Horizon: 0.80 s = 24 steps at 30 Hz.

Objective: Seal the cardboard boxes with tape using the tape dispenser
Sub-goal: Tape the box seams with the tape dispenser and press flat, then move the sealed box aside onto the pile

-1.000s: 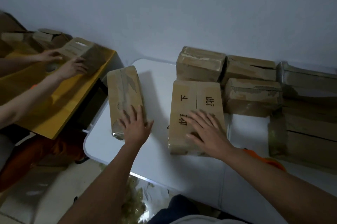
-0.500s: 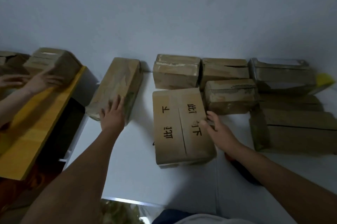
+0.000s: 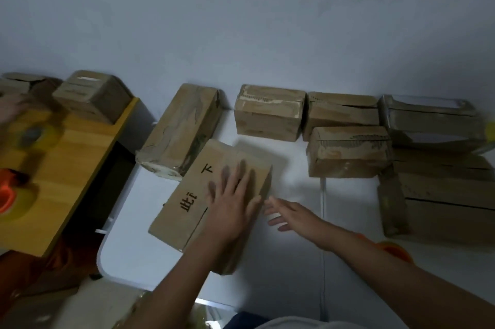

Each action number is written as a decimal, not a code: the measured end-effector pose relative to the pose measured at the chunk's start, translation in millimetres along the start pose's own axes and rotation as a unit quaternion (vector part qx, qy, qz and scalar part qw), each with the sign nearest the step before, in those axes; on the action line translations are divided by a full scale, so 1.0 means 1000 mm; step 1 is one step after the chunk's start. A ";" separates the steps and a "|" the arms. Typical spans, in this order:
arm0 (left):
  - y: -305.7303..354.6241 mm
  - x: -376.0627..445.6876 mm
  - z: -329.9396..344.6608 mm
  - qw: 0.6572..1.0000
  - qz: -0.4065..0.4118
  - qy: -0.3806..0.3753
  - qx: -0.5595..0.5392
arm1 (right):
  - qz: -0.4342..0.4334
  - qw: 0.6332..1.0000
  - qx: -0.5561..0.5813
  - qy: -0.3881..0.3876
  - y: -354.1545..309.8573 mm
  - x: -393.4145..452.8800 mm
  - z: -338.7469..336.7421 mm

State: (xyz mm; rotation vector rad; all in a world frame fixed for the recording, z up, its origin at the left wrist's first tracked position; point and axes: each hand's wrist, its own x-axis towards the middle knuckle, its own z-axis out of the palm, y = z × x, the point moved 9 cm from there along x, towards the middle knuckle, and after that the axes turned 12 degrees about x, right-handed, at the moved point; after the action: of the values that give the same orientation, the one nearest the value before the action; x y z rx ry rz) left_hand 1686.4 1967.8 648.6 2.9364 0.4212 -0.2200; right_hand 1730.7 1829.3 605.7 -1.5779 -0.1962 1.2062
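A cardboard box with black printed characters (image 3: pixel 187 205) lies diagonally on the white table (image 3: pixel 284 277). My left hand (image 3: pixel 230 203) rests flat on its top, fingers spread. Just right of the box, my right hand (image 3: pixel 292 215) hovers with straight fingers and holds nothing. An orange tape dispenser (image 3: pixel 393 249) shows partly from behind my right forearm. A taped box (image 3: pixel 179 133) lies touching the printed box's far left corner.
Several more cardboard boxes (image 3: pixel 345 152) are stacked along the wall at the back right. A wooden table (image 3: pixel 75 168) at the left carries two boxes, a blurred orange tape dispenser (image 3: pixel 10 194), and another person's hand (image 3: pixel 10 109).
My left hand left the taped box and now lies on the printed box, which has turned and shifted left. My right hand came off that box.
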 end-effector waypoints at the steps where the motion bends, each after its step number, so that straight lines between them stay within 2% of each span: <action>1: 0.000 -0.008 0.008 0.999 -0.010 -0.022 0.027 | -0.001 1.000 -0.005 -0.002 -0.001 0.000 0.001; 4: -0.012 -0.025 0.019 0.994 -0.015 -0.050 0.096 | 0.006 1.000 -0.015 -0.003 0.001 0.001 -0.003; 12: -0.080 -0.064 0.005 0.993 -0.065 -0.019 0.095 | 0.013 0.999 -0.052 0.010 0.028 -0.003 -0.014; 15: -0.058 -0.062 0.003 0.997 -0.010 0.011 0.069 | -0.007 0.988 -0.141 0.054 0.039 -0.019 -0.037; 18: -0.015 -0.048 0.005 0.997 0.050 0.031 0.047 | -0.044 0.955 -0.265 0.128 0.049 -0.051 -0.081; 20: 0.015 -0.035 0.010 0.995 0.084 0.027 0.044 | -0.049 0.933 -0.308 0.177 0.061 -0.078 -0.110; 24: 0.068 -0.016 0.019 0.987 0.156 0.027 0.034 | 0.020 0.895 -0.383 0.229 0.104 -0.117 -0.143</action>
State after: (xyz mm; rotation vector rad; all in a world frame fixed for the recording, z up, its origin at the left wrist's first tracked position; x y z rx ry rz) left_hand 1689.1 1895.5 642.5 3.0257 -0.0442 -0.1144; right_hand 1738.7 1619.5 575.4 -2.5190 -0.3572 0.7702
